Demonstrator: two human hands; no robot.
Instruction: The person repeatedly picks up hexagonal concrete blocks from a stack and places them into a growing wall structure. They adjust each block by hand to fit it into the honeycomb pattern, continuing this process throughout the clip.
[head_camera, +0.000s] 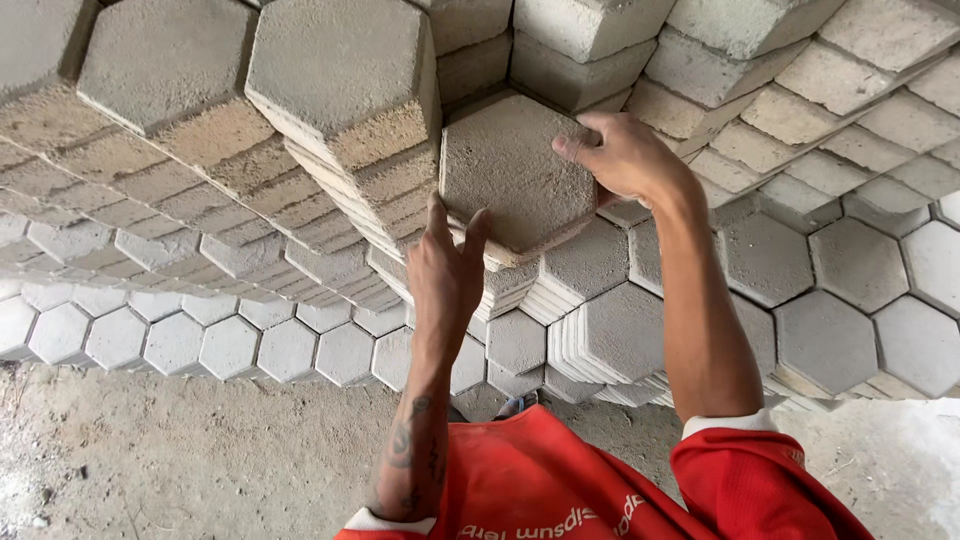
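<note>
Both your hands on one hexagonal paver at the stack face.

Nearest, your red sleeves, then bare concrete floor (180, 460). Your left hand (445, 275) has its grip open, fingers spread flat against the lower edge of the grey hexagonal paver (515, 180). Your right hand (625, 155) closes its grip over the paver's upper right corner. The paver sits tilted, face out, against the leaning rows of stacked pavers (330, 110); more rows (830, 330) lie beyond.
</note>
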